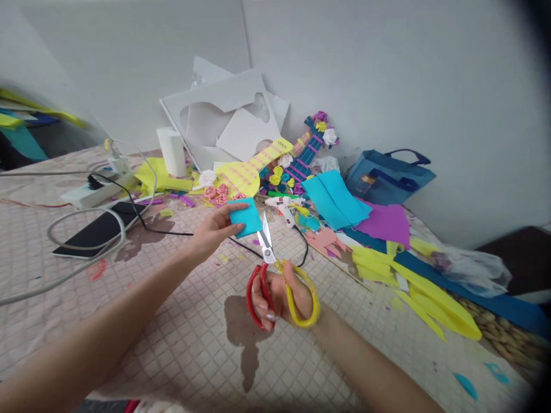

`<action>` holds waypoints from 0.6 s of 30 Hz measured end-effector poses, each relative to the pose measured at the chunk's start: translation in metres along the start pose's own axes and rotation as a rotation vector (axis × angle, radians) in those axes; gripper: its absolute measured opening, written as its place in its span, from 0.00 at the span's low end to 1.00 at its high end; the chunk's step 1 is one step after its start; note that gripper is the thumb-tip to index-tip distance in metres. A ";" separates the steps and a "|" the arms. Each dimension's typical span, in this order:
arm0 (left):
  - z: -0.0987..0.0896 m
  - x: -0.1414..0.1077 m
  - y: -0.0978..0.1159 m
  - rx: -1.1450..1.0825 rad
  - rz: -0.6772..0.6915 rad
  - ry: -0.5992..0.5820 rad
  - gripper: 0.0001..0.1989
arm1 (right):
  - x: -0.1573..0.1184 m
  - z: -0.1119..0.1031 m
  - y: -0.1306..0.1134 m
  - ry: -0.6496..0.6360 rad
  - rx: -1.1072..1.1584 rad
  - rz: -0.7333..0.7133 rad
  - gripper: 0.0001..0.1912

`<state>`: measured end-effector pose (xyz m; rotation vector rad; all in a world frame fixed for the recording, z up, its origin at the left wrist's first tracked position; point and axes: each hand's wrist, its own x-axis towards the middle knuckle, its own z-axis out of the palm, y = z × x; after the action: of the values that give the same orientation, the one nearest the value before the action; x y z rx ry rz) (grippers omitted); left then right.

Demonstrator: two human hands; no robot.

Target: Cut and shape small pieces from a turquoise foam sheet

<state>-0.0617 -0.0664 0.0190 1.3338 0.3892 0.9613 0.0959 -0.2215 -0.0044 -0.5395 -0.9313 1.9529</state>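
My left hand (218, 228) pinches a small square of turquoise paper (246, 216) between thumb and fingers, above the table. In my right hand (282, 292) is a pair of scissors (267, 252) with one red and one yellow handle, the fingers through both loops. Their blades are parted and point away from me, at the lower right edge of the paper. Whether a blade touches the paper I cannot tell. Behind the paper lie pink paper roses (222, 194) and a yellow guitar-shaped cutout (241, 176).
A white glue gun (285, 210) with a black cord lies beyond the scissors. Turquoise sheets (336, 198), a purple sheet (386, 222) and yellow strips (434, 287) spread rightward. At left are a phone-like black slab (101, 229), cables and a power strip (92, 192). A blue bag (387, 178) stands behind.
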 end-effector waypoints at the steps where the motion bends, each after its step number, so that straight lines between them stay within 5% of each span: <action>1: 0.000 0.000 0.000 0.002 -0.001 -0.002 0.24 | 0.000 0.000 0.000 0.003 0.000 -0.002 0.39; 18: 0.002 0.001 0.006 0.006 -0.004 -0.004 0.22 | 0.000 -0.002 0.002 0.068 -0.004 0.013 0.35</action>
<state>-0.0616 -0.0668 0.0252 1.3394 0.3924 0.9546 0.0957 -0.2218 -0.0073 -0.6120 -0.8914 1.9329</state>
